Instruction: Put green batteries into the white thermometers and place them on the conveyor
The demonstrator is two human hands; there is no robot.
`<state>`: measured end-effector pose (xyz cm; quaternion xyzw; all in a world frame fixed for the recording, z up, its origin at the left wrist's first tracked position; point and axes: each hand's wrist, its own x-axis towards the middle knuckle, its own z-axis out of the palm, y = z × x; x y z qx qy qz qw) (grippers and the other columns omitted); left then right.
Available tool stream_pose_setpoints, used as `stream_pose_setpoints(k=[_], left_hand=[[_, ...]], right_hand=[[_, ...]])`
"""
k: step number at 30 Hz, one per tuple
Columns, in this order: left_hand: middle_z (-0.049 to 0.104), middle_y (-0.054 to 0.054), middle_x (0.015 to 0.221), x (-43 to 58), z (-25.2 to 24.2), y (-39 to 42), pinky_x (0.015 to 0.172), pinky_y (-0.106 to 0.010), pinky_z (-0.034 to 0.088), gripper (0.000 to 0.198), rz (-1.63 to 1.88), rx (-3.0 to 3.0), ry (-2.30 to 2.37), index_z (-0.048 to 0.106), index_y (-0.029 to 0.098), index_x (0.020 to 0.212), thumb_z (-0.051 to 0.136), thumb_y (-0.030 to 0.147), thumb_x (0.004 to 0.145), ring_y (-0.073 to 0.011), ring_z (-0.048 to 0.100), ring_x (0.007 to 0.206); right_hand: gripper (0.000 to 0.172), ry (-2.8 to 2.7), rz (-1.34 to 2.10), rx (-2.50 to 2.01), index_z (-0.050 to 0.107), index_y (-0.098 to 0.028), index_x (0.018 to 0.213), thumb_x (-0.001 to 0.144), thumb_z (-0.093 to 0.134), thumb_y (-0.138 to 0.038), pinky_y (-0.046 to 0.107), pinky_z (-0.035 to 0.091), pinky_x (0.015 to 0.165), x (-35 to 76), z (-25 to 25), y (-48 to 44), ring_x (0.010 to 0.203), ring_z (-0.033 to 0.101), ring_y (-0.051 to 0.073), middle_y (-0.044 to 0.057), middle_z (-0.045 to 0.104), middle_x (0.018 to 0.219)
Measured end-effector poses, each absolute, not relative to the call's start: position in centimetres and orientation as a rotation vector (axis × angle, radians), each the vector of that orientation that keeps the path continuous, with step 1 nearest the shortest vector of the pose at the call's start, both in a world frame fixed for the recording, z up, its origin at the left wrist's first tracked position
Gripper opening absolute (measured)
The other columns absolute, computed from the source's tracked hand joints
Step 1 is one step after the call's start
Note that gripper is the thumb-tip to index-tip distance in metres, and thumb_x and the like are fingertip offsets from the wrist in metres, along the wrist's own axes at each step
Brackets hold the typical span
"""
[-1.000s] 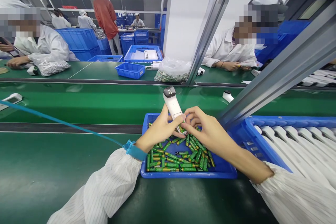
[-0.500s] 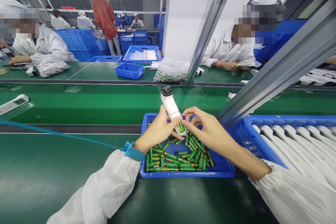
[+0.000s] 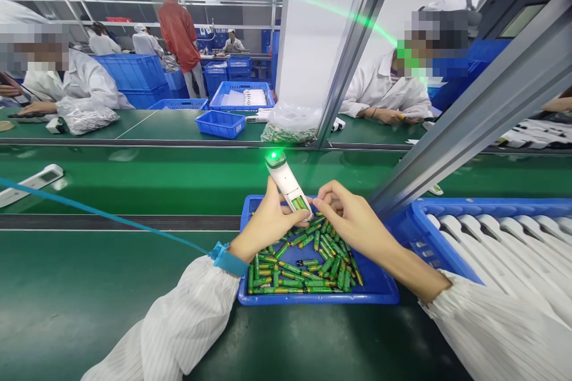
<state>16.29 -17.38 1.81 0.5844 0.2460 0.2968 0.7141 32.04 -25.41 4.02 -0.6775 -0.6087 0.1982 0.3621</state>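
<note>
White plastic casing of a handheld device point(image 3: 286, 181) sits in my left grip point(image 3: 268, 220), which is closed around its lower end. The device tilts up and away from me, with a green light point(image 3: 276, 159) glowing at its tip. Green cells lie in its open battery bay point(image 3: 300, 203), right above a blue plastic tray point(image 3: 313, 299) heaped with loose green AA batteries point(image 3: 304, 271). My right grip point(image 3: 353, 217) is half closed, its fingertips point(image 3: 322, 195) just beside that bay; I cannot tell whether they touch it. A blue wrist strap point(image 3: 226, 259) circles my left wrist. The tray rests on a green surface point(image 3: 111, 315), with a blue crate point(image 3: 491, 202) of white casings on my right. Beyond a metal post point(image 3: 353, 65), a co-worker in a white coat point(image 3: 384, 89) sits at another green bench, and a person in an orange-red top point(image 3: 179, 27) stands farther back among blue crates.
</note>
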Motion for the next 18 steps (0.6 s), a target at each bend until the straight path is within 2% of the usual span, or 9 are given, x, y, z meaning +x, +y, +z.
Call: stream_pose_setpoints(k=[2, 4, 8, 11, 16, 18], left_hand=[[0.07, -0.01, 0.106, 16.3, 1.9, -17.2, 0.072, -0.033, 0.063, 0.084, 0.706, 1.259, 0.577, 0.022, 0.024, 0.136, 0.076, 0.012, 0.073, -0.019, 0.073, 0.08], [0.07, -0.01, 0.106, 16.3, 2.1, -17.1, 0.07, -0.034, 0.063, 0.08, 0.767, 1.206, 0.631, 0.023, 0.024, 0.134, 0.076, 0.011, 0.074, -0.0193, 0.073, 0.078], [0.071, -0.007, 0.098, 16.4, 2.7, -16.9, 0.072, -0.035, 0.063, 0.063, 0.838, 1.095, 0.715, 0.031, 0.023, 0.125, 0.074, 0.016, 0.079, -0.0199, 0.074, 0.075], [0.071, -0.007, 0.094, 16.4, 3.0, -16.8, 0.072, -0.035, 0.063, 0.054, 0.835, 1.065, 0.733, 0.035, 0.02, 0.12, 0.072, 0.015, 0.081, -0.0203, 0.074, 0.073], [0.072, -0.01, 0.096, 16.3, 2.9, -16.9, 0.074, -0.036, 0.063, 0.051, 0.821, 1.062, 0.699, 0.035, 0.018, 0.118, 0.071, 0.016, 0.083, -0.0209, 0.074, 0.075], [0.071, -0.01, 0.096, 16.2, 2.9, -17.0, 0.075, -0.037, 0.063, 0.05, 0.807, 1.069, 0.69, 0.036, 0.018, 0.117, 0.072, 0.017, 0.082, -0.0216, 0.074, 0.076]], right_hand=[[0.021, -1.695, 0.599, -1.786, 0.055, -0.021, 0.079, 0.093, 0.052, -0.037, 0.025, 0.035, 0.052, 31.9, 3.8, -25.5, 0.052, 0.051, 0.014, -0.005, 0.053, 0.057], [0.023, -1.902, 0.732, -1.786, 0.06, -0.021, 0.074, 0.092, 0.055, -0.033, 0.024, 0.035, 0.053, 31.5, 3.5, -25.7, 0.053, 0.054, 0.014, -0.005, 0.057, 0.056], [0.012, -2.304, 0.852, -1.643, 0.071, -0.021, 0.088, 0.087, 0.068, -0.033, 0.025, 0.039, 0.062, 30.1, 2.5, -26.5, 0.073, 0.063, 0.018, 0.0, 0.07, 0.082], [0.018, -2.363, 0.91, -1.633, 0.07, -0.021, 0.094, 0.081, 0.075, -0.033, 0.026, 0.041, 0.064, 28.8, 1.7, -26.8, 0.077, 0.062, 0.018, 0.0, 0.07, 0.087], [0.031, -2.414, 0.869, -1.703, 0.068, -0.02, 0.101, 0.076, 0.079, -0.032, 0.029, 0.045, 0.071, 28.0, 1.2, -26.3, 0.086, 0.062, 0.022, 0.004, 0.067, 0.101], [0.03, -2.457, 0.853, -1.703, 0.068, -0.019, 0.1, 0.076, 0.078, -0.032, 0.03, 0.046, 0.072, 28.0, 1.3, -26.1, 0.087, 0.063, 0.023, 0.005, 0.067, 0.101]])
